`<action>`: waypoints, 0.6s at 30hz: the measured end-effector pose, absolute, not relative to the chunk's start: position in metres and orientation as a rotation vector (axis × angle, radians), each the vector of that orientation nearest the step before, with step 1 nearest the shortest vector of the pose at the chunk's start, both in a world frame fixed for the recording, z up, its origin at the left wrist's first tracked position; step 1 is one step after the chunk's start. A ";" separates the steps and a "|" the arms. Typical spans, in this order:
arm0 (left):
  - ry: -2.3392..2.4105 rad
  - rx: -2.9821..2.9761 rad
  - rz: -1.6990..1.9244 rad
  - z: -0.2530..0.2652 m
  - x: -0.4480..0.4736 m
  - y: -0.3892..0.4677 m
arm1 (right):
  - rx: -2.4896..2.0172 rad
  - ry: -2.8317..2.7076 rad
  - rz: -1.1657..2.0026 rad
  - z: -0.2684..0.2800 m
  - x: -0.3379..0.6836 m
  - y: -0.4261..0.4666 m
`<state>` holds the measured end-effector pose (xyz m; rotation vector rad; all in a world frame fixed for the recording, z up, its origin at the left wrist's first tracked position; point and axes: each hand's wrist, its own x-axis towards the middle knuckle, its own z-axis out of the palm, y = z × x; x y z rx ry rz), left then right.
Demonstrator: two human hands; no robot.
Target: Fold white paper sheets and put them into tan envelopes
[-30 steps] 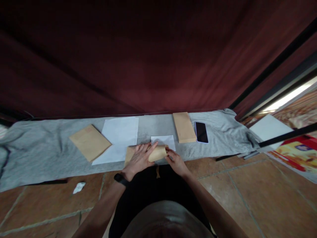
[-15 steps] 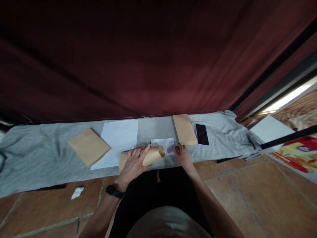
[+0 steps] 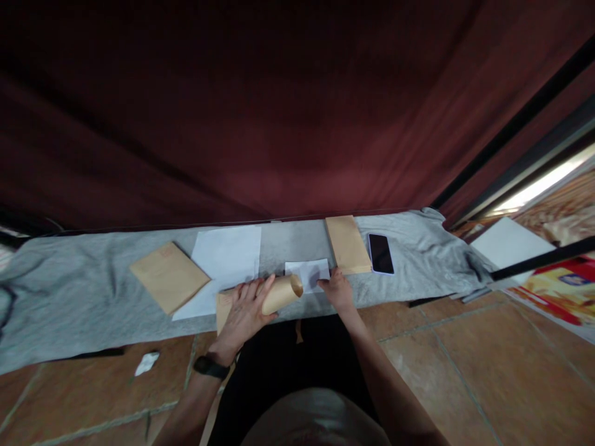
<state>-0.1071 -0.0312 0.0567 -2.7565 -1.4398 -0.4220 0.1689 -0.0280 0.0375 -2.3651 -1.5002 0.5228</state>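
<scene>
A brown paper envelope (image 3: 281, 293) bulges at its right end, so its mouth gapes in a round opening. Across its middle lies my left hand (image 3: 248, 305), gripping it with the thumb on the near side; part of the envelope is hidden underneath. Just right of the mouth, a folded white paper (image 3: 304, 271) rests on the grey cloth. My right hand (image 3: 339, 290) pinches its right end, thumb on top, other fingers partly hidden. Beyond that hand lies a stack of brown envelopes (image 3: 348, 244).
Left on the grey cloth (image 3: 93, 285) are another brown envelope (image 3: 170, 277) and white sheets (image 3: 227, 251). A phone (image 3: 380, 253) lies beside the stack. A dark red curtain (image 3: 279, 124) hangs behind. White scrap (image 3: 147, 363) lies on the tiled floor (image 3: 446, 353).
My left hand has shifted slightly left and toward me with the envelope. My right hand has moved slightly left, its thumb now farther over the folded paper.
</scene>
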 end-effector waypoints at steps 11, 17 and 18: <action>-1.469 -2.742 -0.426 0.054 -0.107 -0.034 | -1.835 -1.132 0.824 0.013 0.195 -0.052; -1.466 -2.709 -0.424 0.055 -0.107 -0.036 | -1.477 -0.826 0.924 0.020 0.219 -0.074; -1.458 -2.706 -0.420 0.055 -0.106 -0.036 | -1.452 -0.798 0.933 0.023 0.222 -0.077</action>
